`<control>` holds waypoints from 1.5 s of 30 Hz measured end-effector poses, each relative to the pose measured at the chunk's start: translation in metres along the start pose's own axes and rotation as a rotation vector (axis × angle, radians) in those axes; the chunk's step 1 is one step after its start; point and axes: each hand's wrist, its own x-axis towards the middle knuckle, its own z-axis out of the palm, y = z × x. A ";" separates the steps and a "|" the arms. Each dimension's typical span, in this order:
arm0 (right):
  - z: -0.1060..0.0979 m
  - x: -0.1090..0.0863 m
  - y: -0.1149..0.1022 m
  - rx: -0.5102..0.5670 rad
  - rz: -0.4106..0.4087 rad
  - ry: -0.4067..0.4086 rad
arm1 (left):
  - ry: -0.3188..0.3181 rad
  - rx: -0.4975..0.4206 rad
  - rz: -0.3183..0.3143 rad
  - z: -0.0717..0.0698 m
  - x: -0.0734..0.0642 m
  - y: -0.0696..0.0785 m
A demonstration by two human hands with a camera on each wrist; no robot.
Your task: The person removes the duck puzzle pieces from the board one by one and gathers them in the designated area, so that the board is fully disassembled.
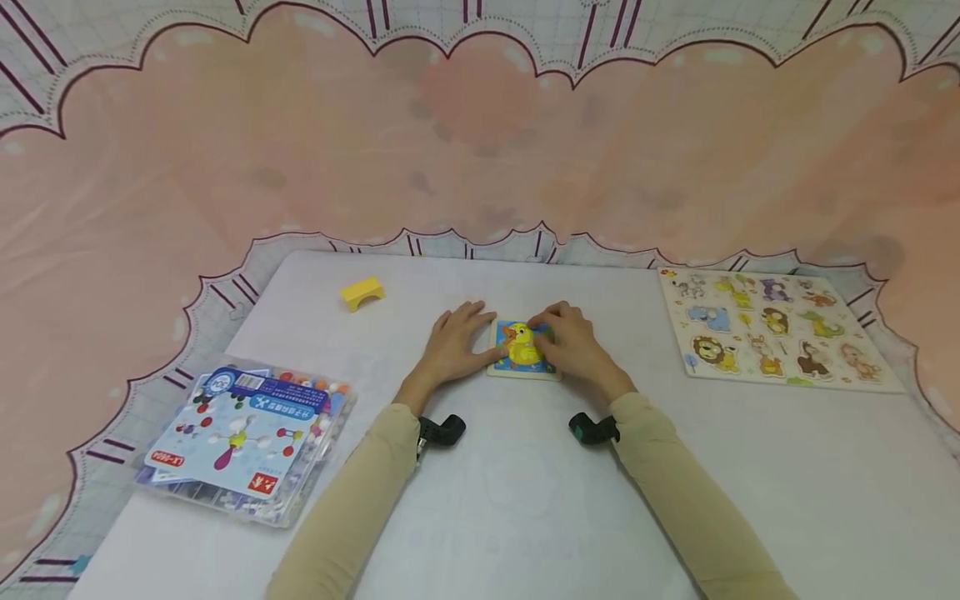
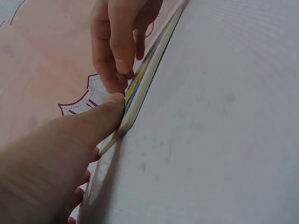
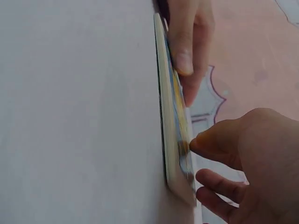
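A small square wooden puzzle with a yellow duck (image 1: pixel 522 352) on a blue ground lies flat on the white table. At its left side is my left hand (image 1: pixel 452 346), the thumb resting on the puzzle's lower left and the other fingers by the left edge. My right hand (image 1: pixel 572 343) is over the right side, its bent fingers touching the duck picture and covering part of it. In the left wrist view the left thumb (image 2: pixel 110 112) presses on the puzzle's face close to the right fingertips. The puzzle's pale edge (image 3: pixel 164 116) shows side-on in the right wrist view.
A yellow arch block (image 1: pixel 363 292) sits at the back left. To the left stands a clear plastic case (image 1: pixel 296 500) with a blue printed sheet on top. A large animal puzzle board (image 1: pixel 757 325) lies at the right. A patterned cloth (image 1: pixel 480 150) hangs behind the table.
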 end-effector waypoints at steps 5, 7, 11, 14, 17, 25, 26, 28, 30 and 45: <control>0.005 0.012 -0.010 -0.074 -0.105 -0.043 | -0.002 0.013 0.000 -0.002 -0.002 0.002; 0.005 0.016 -0.013 -0.102 -0.124 -0.074 | -0.009 0.009 -0.003 -0.003 -0.003 0.002; 0.004 0.026 -0.016 -0.221 -0.188 -0.154 | -0.024 0.025 -0.006 -0.003 -0.003 0.002; -0.002 0.033 -0.017 -0.347 -0.274 -0.229 | -0.031 0.037 0.002 -0.003 -0.004 0.002; -0.011 0.043 -0.016 -0.440 -0.383 -0.320 | -0.030 0.033 0.010 -0.004 -0.004 0.002; -0.032 0.065 -0.030 -0.539 -0.467 -0.588 | -0.031 0.035 0.008 -0.003 -0.007 0.001; -0.033 0.067 -0.033 -0.559 -0.465 -0.613 | -0.033 0.037 0.007 -0.003 -0.007 0.001; -0.035 0.071 -0.036 -0.585 -0.460 -0.644 | -0.035 0.048 0.006 -0.003 -0.006 0.001; -0.037 0.075 -0.038 -0.600 -0.461 -0.661 | -0.039 0.049 -0.001 -0.004 -0.006 0.001; -0.036 0.077 -0.032 -0.568 -0.526 -0.636 | -0.031 0.077 0.001 -0.002 -0.005 -0.001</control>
